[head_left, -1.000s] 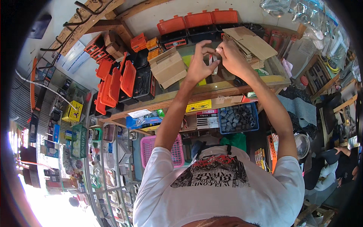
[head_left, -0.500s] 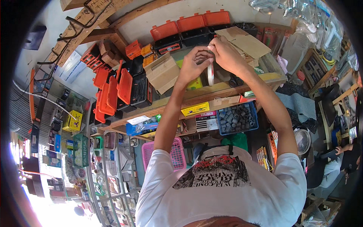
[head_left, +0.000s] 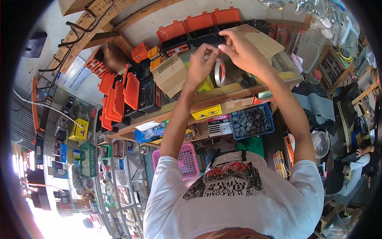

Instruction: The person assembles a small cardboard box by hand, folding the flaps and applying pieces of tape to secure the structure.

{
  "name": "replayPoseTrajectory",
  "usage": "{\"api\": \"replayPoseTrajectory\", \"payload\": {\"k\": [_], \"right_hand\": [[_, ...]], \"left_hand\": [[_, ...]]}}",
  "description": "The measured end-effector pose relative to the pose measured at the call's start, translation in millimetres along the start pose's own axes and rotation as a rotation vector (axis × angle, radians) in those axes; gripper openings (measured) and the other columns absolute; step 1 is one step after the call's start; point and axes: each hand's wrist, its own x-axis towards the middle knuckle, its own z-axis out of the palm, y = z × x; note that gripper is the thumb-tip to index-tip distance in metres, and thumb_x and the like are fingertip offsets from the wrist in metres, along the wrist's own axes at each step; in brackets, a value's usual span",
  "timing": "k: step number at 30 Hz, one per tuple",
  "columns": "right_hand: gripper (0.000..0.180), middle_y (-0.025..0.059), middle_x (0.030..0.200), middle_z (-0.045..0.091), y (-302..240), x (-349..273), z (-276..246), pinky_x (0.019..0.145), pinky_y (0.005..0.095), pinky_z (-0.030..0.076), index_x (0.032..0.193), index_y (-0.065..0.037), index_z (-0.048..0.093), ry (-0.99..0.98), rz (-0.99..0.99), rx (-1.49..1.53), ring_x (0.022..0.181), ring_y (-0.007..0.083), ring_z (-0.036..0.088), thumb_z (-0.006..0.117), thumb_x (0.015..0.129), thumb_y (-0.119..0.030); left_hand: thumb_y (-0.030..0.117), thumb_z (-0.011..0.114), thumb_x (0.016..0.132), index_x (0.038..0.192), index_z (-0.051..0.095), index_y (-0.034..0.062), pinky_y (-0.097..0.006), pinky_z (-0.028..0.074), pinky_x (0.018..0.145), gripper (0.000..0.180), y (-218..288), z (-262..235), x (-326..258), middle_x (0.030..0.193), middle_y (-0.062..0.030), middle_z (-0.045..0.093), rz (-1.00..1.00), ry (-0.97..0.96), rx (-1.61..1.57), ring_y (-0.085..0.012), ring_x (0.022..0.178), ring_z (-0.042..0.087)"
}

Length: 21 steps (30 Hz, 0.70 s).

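A narrow roll of tape hangs on edge just below my hands, over the wooden counter. Close to it, my left hand has its fingers curled and pinched at the tape's upper end; the exact grip is partly hidden. My right hand is beside it, thumb tip near the left fingers, index finger raised apart from the thumb. Dark-handled scissors lie on the counter under my right wrist. An opened cardboard box stands left of my left hand, and flat cardboard lies beyond my right hand.
Black toolboxes with orange lids line the counter's left and back. Below its front edge are a blue basket of grey pipe fittings and a pink basket. Another person's hand shows at far right.
The tape roll has turned from edge-on to show its round side. My right hand's index finger has lifted away from the thumb, and the hands have parted slightly.
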Motion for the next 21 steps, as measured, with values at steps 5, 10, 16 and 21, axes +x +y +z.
{"api": "replayPoseTrajectory", "payload": {"k": [5, 10, 16, 21], "right_hand": [[0.028, 0.0159, 0.089, 0.067, -3.0, -33.3, -40.3, 0.074, 0.0382, 0.050, 0.102, -0.001, 0.061, -0.492, 0.330, -0.048, 0.083, 0.0280, 0.067, 0.071, 0.094, -0.026], [0.036, 0.0179, 0.089, 0.069, 43.7, -78.9, -16.2, 0.078, 0.0450, 0.051, 0.099, -0.001, 0.063, -0.554, 0.362, -0.304, 0.091, 0.0364, 0.067, 0.080, 0.084, -0.029], [0.037, 0.0233, 0.091, 0.070, 29.8, -74.8, 0.6, 0.086, 0.0482, 0.054, 0.091, 0.003, 0.066, -0.473, 0.274, -0.349, 0.095, 0.0421, 0.068, 0.084, 0.078, -0.026], [0.024, 0.0217, 0.092, 0.071, 34.0, -58.6, 6.6, 0.083, 0.0476, 0.056, 0.091, 0.002, 0.068, -0.496, 0.190, -0.449, 0.094, 0.0400, 0.069, 0.080, 0.076, -0.013]], "left_hand": [[0.009, 0.065, 0.099, 0.105, 0.063, -0.0018, -0.029, 0.061, 0.070, 0.013, 6.4, -3.3, -3.0, 0.111, -0.0129, 0.071, 0.140, 0.066, 0.086, -0.0165, 0.086, 0.074], [0.008, 0.066, 0.097, 0.104, 0.065, -0.0022, -0.028, 0.061, 0.069, 0.012, 5.1, 0.8, -3.0, 0.118, -0.0154, 0.070, 0.297, 0.138, 0.239, -0.0177, 0.083, 0.074], [0.008, 0.069, 0.095, 0.099, 0.068, -0.0023, -0.031, 0.060, 0.071, 0.011, -2.9, -4.2, -4.6, 0.112, -0.0148, 0.072, 0.331, 0.148, 0.304, -0.0190, 0.085, 0.073], [0.009, 0.070, 0.095, 0.098, 0.069, -0.0028, -0.032, 0.058, 0.072, 0.013, 0.9, -8.1, 2.3, 0.101, -0.0149, 0.072, 0.286, 0.193, 0.347, -0.0201, 0.081, 0.072]]}}
